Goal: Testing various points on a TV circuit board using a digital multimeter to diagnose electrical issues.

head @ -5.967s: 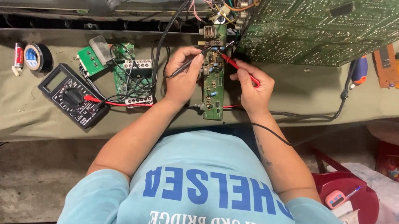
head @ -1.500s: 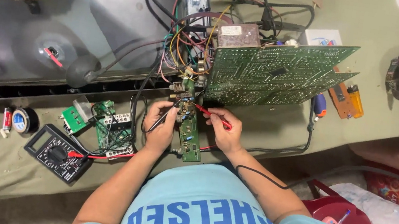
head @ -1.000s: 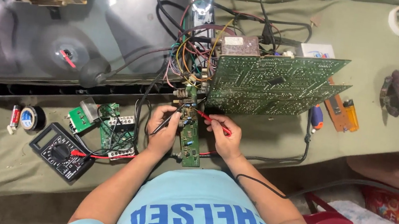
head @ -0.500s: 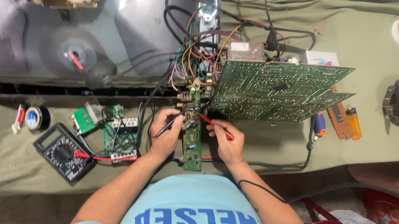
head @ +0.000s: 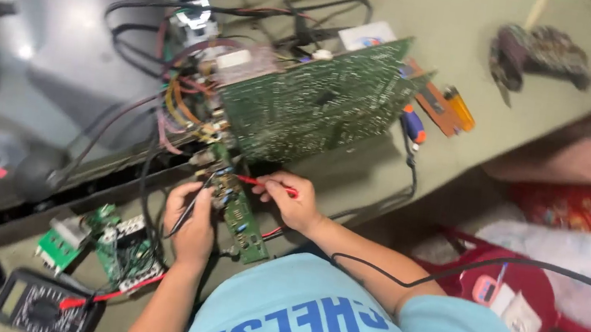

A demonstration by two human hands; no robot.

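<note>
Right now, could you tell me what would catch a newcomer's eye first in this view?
Most striking is the large green circuit board, tilted above the bench at centre, with a tangle of coloured wires at its left end. Just below it, the left hand holds a black probe and the right hand a red probe against a narrow green board. A dark multimeter lies at lower left.

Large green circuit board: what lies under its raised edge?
Under the large green circuit board, a tangle of coloured wires and the top of a narrow board show. Whatever lies beneath its middle is covered.
</note>
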